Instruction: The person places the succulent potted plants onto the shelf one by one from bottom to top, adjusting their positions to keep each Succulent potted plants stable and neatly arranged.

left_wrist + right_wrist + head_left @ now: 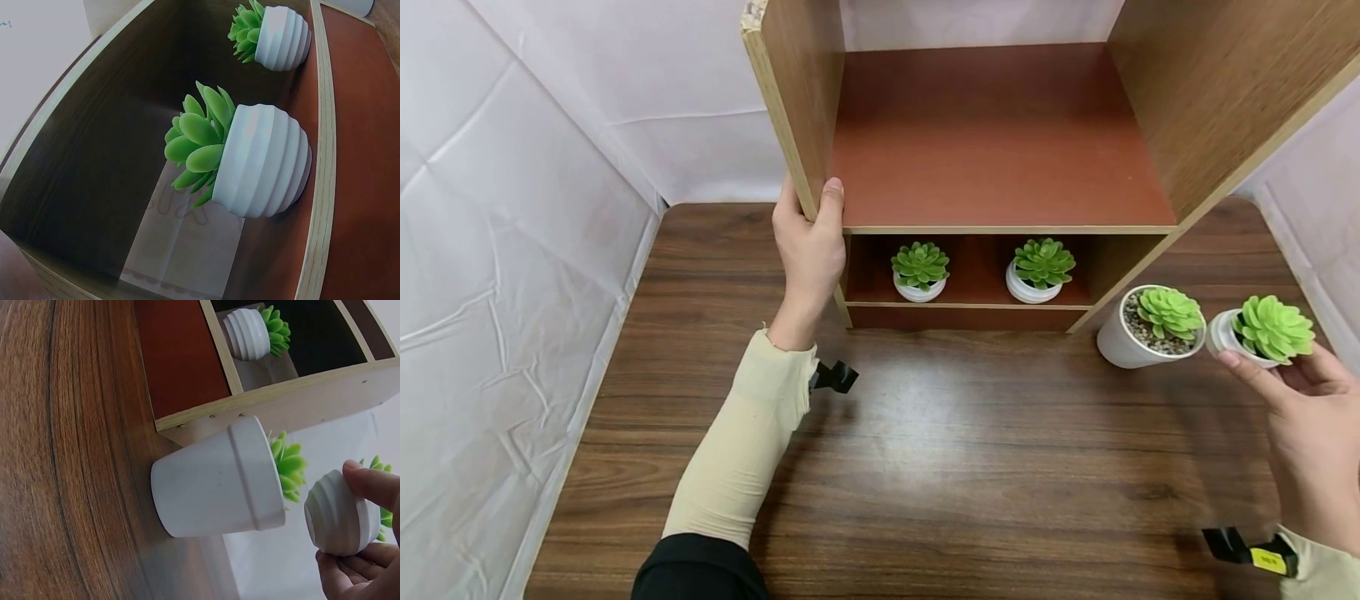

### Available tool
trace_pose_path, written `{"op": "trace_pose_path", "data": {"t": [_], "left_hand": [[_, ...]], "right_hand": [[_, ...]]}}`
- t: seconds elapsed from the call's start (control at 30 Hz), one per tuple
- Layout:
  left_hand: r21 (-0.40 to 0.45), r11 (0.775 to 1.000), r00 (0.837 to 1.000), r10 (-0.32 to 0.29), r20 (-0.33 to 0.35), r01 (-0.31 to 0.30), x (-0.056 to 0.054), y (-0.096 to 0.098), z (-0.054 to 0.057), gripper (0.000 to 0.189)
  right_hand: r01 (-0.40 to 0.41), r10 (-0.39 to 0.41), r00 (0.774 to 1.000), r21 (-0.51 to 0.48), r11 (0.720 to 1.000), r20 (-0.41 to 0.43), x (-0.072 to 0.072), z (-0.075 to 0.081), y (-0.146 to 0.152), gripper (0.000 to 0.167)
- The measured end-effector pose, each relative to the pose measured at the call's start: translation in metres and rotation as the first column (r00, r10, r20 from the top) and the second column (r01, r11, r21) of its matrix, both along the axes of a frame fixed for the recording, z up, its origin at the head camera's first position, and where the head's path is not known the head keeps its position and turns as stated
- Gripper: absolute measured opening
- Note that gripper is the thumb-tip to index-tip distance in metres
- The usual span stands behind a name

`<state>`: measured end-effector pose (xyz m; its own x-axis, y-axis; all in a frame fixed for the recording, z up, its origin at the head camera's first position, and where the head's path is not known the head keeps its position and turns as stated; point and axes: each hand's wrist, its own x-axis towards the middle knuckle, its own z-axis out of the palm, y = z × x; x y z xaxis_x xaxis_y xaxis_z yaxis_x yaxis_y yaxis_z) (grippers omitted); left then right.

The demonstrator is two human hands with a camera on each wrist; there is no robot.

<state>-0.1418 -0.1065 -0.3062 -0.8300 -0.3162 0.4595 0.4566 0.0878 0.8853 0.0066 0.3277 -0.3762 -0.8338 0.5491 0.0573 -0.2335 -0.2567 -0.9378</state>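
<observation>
My left hand (811,250) grips the front edge of the wooden shelf unit's left side panel (797,108), thumb on the inner face. At the far right, my right hand (1311,417) holds a small potted succulent (1273,329) by its white ribbed pot (340,512), lifted off the table. Just left of it a taller smooth white pot (219,481) with a succulent and gravel stands on the table. Two more small succulents in ribbed pots, a left one (921,271) and a right one (1041,271), sit upright in the lower compartment.
The upper shelf board (1000,150) is reddish brown, with a tall right side panel (1232,92). The unit stands at the back of the dark wood table (925,467). White sheeting (512,292) hangs along the left, back and right.
</observation>
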Motion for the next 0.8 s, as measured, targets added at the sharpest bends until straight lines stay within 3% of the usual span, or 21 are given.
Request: {"op": "trace_pose_path", "data": {"t": [0.13, 0.33, 0.57, 0.8], "left_hand": [[0.001, 1.000, 1.000, -0.001, -0.028, 0.001, 0.000, 0.000, -0.001, 0.008], [-0.012, 1.000, 0.997, -0.002, -0.081, 0.001, -0.002, 0.000, -0.002, 0.009], [0.005, 1.000, 1.000, -0.011, -0.022, 0.011, 0.000, -0.001, -0.001, 0.010], [-0.009, 1.000, 1.000, -0.013, -0.001, 0.013, 0.002, 0.000, 0.000, 0.012]], "right_hand": [[-0.003, 0.003, 1.000, -0.005, 1.000, 0.006, 0.002, 0.002, -0.004, 0.066], [-0.011, 0.012, 1.000, 0.084, 0.996, -0.003, 0.003, 0.007, -0.015, 0.063], [-0.033, 0.040, 0.996, 0.099, 0.995, -0.075, 0.002, 0.010, -0.031, 0.061], [-0.067, 0.075, 0.995, 0.118, 0.991, -0.063, 0.001, 0.013, -0.046, 0.062]]}}
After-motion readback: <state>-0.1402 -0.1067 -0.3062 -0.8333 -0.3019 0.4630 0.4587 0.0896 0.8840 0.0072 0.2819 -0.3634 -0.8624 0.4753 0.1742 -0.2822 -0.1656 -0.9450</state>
